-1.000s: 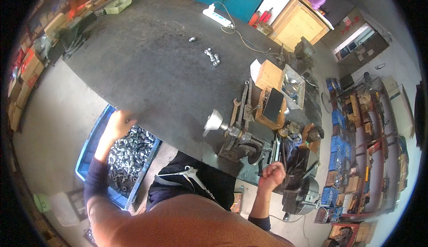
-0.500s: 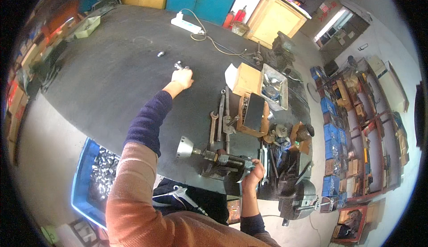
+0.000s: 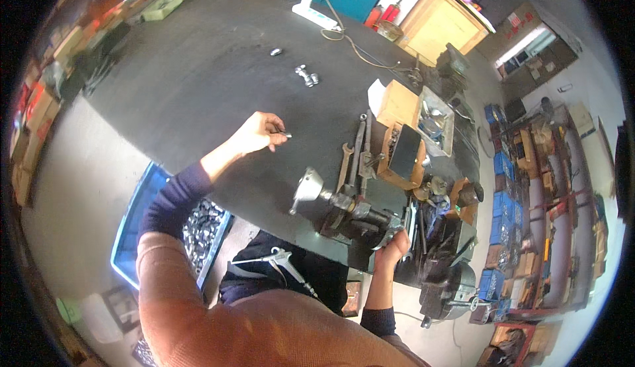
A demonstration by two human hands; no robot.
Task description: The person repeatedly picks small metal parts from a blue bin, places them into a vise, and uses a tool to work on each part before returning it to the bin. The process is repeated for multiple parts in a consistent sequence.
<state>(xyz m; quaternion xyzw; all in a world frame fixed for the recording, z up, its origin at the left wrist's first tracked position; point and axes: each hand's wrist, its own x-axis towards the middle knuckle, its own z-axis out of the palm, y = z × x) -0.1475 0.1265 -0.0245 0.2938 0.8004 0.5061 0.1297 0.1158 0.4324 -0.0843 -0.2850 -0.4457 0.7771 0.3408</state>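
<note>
Keeping my right hand [image 3: 393,245] curled at the bench tool [image 3: 360,211], near edge of the tabletop [image 3: 192,82]; grip unclear. Left hand [image 3: 256,133] now pinches a small metal part [image 3: 286,136] mid-tabletop, back from the loose fittings [image 3: 307,78] nearer the far edge: part picked, apart from tool.

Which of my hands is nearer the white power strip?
Left. Your left hand is over the tabletop, short of the white power strip; your right hand is farther back, at the bench-mounted metal tool.
</note>
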